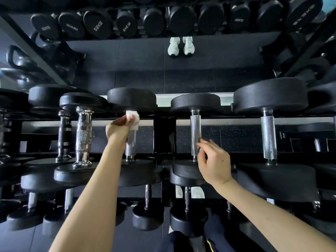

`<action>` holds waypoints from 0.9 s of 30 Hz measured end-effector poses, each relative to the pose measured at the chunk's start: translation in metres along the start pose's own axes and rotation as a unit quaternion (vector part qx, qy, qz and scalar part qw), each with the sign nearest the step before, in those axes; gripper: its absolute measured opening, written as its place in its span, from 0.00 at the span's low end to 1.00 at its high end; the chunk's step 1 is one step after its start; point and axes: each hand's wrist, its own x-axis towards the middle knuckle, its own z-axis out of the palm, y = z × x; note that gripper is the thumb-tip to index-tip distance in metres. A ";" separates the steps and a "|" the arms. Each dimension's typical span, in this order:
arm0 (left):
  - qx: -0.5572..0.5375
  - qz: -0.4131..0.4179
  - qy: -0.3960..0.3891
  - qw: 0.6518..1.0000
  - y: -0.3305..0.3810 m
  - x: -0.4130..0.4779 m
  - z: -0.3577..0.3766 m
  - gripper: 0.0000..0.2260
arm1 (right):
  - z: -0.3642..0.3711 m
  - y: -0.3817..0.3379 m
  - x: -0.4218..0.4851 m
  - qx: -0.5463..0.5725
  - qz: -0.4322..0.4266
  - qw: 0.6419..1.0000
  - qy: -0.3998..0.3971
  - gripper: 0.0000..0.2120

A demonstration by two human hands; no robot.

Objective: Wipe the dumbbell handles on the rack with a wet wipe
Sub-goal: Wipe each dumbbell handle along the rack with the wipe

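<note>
My left hand [120, 127] is just left of the frame's centre, fingers curled round a folded white wet wipe [133, 118], which it holds against the top end of the centre handle [131, 142], right under that dumbbell's upper black head [131, 99]; below the wipe the knurled steel shows bare down to the lower head; my right hand [214, 164] is at centre right, fingers loosely curled, fingertips [201, 141] touching the lower part of the next handle [195, 128], and I cannot tell whether it grips the bar or only rests against it; both handles run upright in the frame, side by side on the rack [164, 135], its black post between them; further right is a third handle [268, 137] under a bigger head, no hand on it; at left a chrome contoured handle [83, 135] with a darker handle [64, 131] just beside it; smaller dumbbells [188, 220] sit on the tier below, along the bottom of the frame; across the top runs a row of black heads [98, 24] with reversed weight marks, a pair of pale shoes [181, 45] under them on dark floor, and kettlebells [18, 59] at upper left
</note>
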 end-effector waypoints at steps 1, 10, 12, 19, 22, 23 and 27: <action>0.011 0.014 0.002 1.000 -0.001 -0.002 0.000 0.15 | 0.000 0.000 0.000 -0.001 -0.003 1.000 0.002 0.18; 0.253 0.033 0.018 0.967 -0.006 -0.021 -0.009 0.15 | -0.005 -0.001 0.001 -0.008 -0.009 1.000 0.011 0.18; 0.314 0.039 0.014 0.948 -0.009 -0.029 -0.013 0.16 | -0.006 -0.002 0.002 -0.006 -0.008 1.000 0.011 0.18; 0.556 0.063 0.015 0.829 -0.015 -0.053 -0.017 0.12 | -0.007 -0.001 0.001 0.019 0.014 1.000 -0.002 0.15; 0.560 0.130 0.031 0.817 -0.008 -0.062 -0.024 0.09 | -0.011 -0.006 0.002 0.021 0.034 0.999 -0.009 0.11; 0.528 0.163 0.033 0.833 -0.004 -0.067 -0.025 0.10 | -0.013 -0.008 0.003 0.018 0.038 0.999 -0.004 0.11; 0.365 0.267 -0.062 0.890 0.018 -0.105 -0.006 0.06 | -0.037 -0.023 0.005 0.100 0.108 0.989 0.021 0.14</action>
